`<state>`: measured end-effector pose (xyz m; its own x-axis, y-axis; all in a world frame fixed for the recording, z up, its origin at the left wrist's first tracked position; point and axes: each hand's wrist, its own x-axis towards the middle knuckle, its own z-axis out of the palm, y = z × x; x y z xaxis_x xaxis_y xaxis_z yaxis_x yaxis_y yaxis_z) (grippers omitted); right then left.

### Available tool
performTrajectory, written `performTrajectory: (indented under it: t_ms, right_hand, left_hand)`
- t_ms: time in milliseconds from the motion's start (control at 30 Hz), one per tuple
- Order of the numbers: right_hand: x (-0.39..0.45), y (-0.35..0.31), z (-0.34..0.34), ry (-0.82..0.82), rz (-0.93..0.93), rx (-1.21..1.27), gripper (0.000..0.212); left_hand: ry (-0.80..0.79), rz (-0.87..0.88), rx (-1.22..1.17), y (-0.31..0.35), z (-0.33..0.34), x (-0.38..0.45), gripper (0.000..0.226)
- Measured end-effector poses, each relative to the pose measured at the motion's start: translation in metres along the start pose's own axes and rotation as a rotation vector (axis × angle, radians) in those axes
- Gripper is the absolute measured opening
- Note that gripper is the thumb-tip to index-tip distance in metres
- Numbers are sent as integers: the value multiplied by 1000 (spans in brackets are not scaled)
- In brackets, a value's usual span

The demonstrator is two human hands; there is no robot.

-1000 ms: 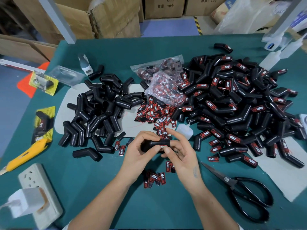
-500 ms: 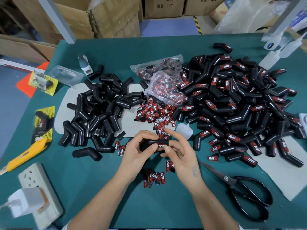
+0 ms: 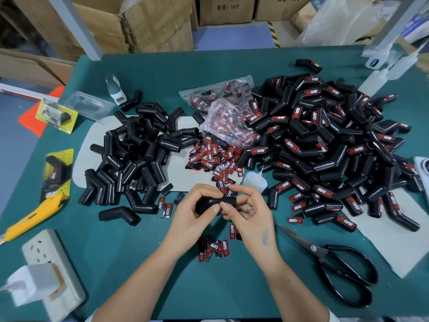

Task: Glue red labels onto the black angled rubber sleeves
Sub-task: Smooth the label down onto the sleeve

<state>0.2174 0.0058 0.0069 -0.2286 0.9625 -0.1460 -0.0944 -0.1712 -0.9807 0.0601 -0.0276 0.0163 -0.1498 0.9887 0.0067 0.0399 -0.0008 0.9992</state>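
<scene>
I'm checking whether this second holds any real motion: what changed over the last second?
Almost nothing. Both hands keep gripping the black sleeve, the left hand and the right hand barely shifting. The right thumb stays pressed on it. The label pile, scissors and glue bottle stayed put.

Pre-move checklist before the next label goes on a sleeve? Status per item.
1. Sleeve in grip: ok. Left hand and right hand both hold one black sleeve above the table.
2. Label on the held sleeve: cannot tell; fingers cover part of it and no red shows.
3. Loose labels within reach: ok. Label pile lies just behind the hands, with a few more labels in front.
4. Glue bottle: ok. Small bottle lies beside the right hand, in neither hand.
5. Unlabelled stock: ok. Plain sleeve pile sits on the left.
6. Scissors: ok, lying apart from both hands.
</scene>
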Motion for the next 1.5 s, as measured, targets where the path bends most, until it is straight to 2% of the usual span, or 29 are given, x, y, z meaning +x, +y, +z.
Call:
performTrajectory:
  t_ms: [433, 900, 1000, 1133, 1233, 1500]
  right_hand:
    - [-4, -8, -3, -22, -39, 31, 28]
    - [-6, -14, -4, -22, -25, 59, 24]
    - [-5, -16, -3, -5, 0, 92, 23]
    - [-5, -17, -4, -4, 37, 133, 23]
    - [-4, -17, -6, -18, 50, 124, 23]
    - [-5, -18, -9, -77, 74, 124, 25]
  left_hand:
    - [-12, -39, -34, 0, -4, 0, 15]
    - [-55, -64, -23, -1, -8, -1, 24]
    - [-74, -6, 11, -2, -9, -1, 28]
    - [36, 267, 326, -6, -4, -3, 26]
    - [63, 391, 408, -12, -3, -4, 16]
    - [123, 345, 311, -10, -2, -1, 14]
